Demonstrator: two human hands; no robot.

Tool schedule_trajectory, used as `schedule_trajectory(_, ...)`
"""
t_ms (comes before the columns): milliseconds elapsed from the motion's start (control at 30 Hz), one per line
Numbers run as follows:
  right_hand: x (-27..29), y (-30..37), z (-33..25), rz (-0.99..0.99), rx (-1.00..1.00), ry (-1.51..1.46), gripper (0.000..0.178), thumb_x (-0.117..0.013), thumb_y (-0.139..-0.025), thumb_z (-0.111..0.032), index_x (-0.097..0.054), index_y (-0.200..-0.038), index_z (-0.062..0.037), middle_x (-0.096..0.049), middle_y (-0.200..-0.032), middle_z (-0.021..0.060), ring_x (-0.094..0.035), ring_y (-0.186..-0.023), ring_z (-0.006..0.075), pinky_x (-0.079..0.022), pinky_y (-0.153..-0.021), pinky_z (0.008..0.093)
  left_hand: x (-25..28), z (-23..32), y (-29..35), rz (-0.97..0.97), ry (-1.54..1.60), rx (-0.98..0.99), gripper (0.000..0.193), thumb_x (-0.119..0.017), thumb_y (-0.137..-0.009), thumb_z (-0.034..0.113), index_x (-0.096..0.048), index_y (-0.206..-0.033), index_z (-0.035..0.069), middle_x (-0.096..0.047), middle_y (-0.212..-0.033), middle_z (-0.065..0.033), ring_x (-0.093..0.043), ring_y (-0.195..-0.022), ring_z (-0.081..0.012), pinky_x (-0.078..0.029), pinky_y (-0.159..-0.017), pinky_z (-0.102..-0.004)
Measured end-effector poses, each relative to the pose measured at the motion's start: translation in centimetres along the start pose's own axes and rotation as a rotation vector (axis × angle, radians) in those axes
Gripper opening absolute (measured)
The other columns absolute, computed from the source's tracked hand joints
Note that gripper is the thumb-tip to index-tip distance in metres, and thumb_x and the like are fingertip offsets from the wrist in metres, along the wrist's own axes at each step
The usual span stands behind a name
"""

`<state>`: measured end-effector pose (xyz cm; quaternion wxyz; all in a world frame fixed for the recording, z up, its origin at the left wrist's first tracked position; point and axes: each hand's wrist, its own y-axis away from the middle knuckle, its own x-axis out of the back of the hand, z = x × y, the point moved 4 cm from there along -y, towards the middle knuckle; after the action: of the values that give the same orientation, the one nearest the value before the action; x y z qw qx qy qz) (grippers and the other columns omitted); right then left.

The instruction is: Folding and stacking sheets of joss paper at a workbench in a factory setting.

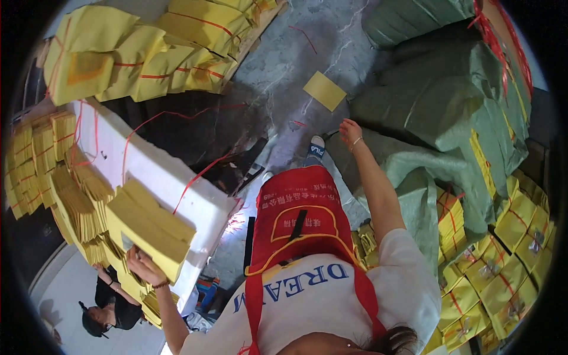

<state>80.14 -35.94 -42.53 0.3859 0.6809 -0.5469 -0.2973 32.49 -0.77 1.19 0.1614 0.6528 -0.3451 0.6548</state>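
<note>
At the left, a thick stack of yellow paper [148, 222] lies on the white-topped table [160, 168]. My left hand [144, 267] is at the stack's near edge, its fingers curled against it; a small greyish patch shows by the fingertips. My right hand [350, 132] hangs over the floor beside the green tarp [408, 112], fingers loosely apart and holding nothing. Past that hand, a single yellow sheet [325, 91] lies flat on the floor. A red apron [300, 207] covers my front.
More yellow stacks [74, 201] crowd the table's left side. Red-tied yellow bundles [201, 26] stand at the far left, others [503, 272] at the near right. Loose red string [171, 112] trails across the table edge. A co-worker in black [115, 302] is beyond the table.
</note>
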Motion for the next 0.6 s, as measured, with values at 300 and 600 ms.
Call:
schedule_trajectory(300, -1.0, -16.1, 6.6, 0.034, 0.166, 0.897, 0.034, -0.062, -0.078, -0.023, -0.059, -0.109, -0.0085, -0.062, -0.109, 0.0097, -0.059, -0.099, 0.0245, -0.047, -0.083, 0.0375, -0.2, -6.3, 2.5, -0.163, 0.169, 0.21, 0.052, -0.039, -0.091, 0.042, -0.037, -0.124, 0.001, -0.043, -0.121, -0.0212, -0.033, -0.125, -0.0327, -0.03, -0.1, -0.0478)
schedule_trajectory(600, -4.9, -30.7, 11.4, 0.023, 0.018, 1.379, 0.033, -0.049, -0.082, -0.023, -0.058, -0.113, -0.0133, -0.057, -0.12, 0.0105, -0.052, -0.112, 0.0306, -0.044, -0.091, 0.043, -5.7, -0.4, -0.7, -0.157, -0.82, -0.089, 0.055, -0.041, -0.09, 0.045, -0.042, -0.128, 0.006, -0.043, -0.128, -0.0146, -0.042, -0.118, -0.03, -0.031, -0.1, -0.0445)
